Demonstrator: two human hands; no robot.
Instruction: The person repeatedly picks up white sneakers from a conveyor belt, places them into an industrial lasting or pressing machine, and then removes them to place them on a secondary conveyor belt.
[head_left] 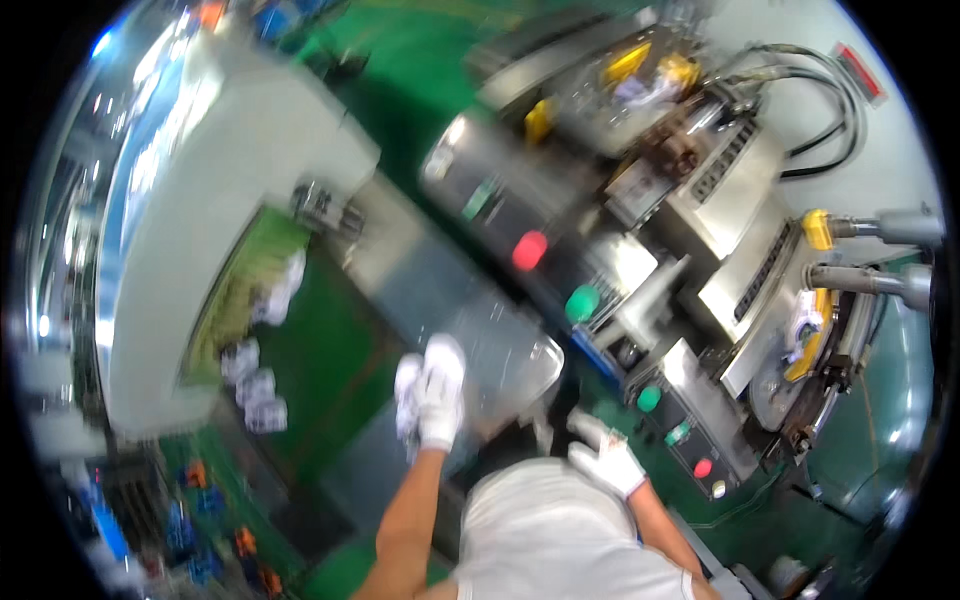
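White-gloved left hand: gripping a pale, blurred piece.
Right hand: fingers spread, near button panel.
Metal table: beneath left hand.

From where I stand, the pale piece looks white with a lavender tinge, narrow and elongated, its outline too smeared to make out detail. It is held along the inner-left flank of the gloved left hand, its long side running roughly parallel to the fingers, over the grey metal tabletop.
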